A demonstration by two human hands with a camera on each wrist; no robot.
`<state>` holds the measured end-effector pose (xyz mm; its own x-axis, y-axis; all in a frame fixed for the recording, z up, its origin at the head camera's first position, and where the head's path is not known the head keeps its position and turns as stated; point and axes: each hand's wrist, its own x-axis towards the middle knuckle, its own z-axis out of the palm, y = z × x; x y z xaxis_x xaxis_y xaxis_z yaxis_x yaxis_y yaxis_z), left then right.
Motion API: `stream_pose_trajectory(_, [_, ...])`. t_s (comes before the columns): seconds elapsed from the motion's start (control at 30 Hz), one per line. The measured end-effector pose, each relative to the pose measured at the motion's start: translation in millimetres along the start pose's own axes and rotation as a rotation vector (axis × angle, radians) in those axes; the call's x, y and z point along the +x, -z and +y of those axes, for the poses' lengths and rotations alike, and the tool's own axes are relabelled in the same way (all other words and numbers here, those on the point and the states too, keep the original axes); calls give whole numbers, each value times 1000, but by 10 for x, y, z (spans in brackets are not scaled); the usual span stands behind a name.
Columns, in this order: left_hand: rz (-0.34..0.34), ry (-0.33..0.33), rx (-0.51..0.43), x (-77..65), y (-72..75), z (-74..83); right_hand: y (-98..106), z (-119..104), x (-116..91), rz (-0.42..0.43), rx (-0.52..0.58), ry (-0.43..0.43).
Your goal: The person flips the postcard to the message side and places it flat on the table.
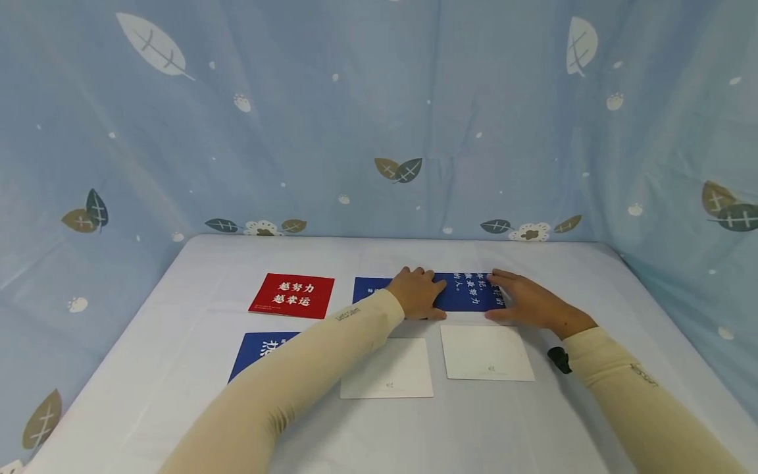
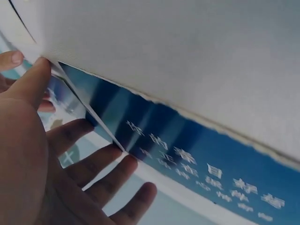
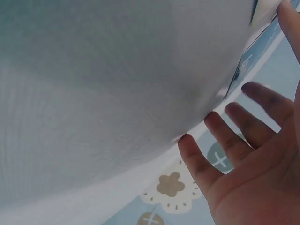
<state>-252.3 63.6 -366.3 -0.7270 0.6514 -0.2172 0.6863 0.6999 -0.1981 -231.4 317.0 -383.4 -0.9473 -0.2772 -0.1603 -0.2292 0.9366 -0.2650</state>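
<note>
In front of me hung a light blue curtain, softly creased, reaching down to the far edge of a white-covered table. Printed on it I saw a big pale leaf high on the left, a brown-and-green leaf pair lower down, and a white flower near the table's edge. One pale mark seemed a paw print.

The head view is evenly bright with soft shadows; both wrist views look dimmer.
</note>
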Motion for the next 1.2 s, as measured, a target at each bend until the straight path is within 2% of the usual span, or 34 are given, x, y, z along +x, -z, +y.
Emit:
stream_pose_trajectory(0.2, [1,4,-63,-19,-6,11,-2,4,19,2,4,16])
stream_pose_trajectory(0.37, [4,20,-72,-29,1,22,-2,3,17,9,0,30])
stream_pose_trajectory(0.63, [24,-20,-41,-10,-11,16,7,8,-31,10,-62,49])
stream_pose_trajectory(1.2, [106,-65,-67,-33,-38,5,28,-39,-126,12,-151,57])
